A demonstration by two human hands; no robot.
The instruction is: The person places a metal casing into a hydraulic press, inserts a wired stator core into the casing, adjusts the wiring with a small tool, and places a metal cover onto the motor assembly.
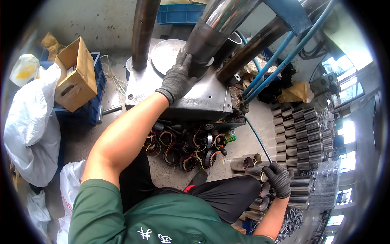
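Press and operator, seen from above. The gloved left hand (178, 79) lies with fingers extended against a dark metal sleeve (206, 40), located between the polished ram (233, 14) and the press bed (148, 90). The gloved right hand (278, 179) closes around the end of a thin blue rod (256, 135), its grip apparently firm though partly hidden. Wire-wound rings (171, 155) lie on the floor before the bed.

A workshop (machine (203, 94), stacked metal cylinders (304, 130))
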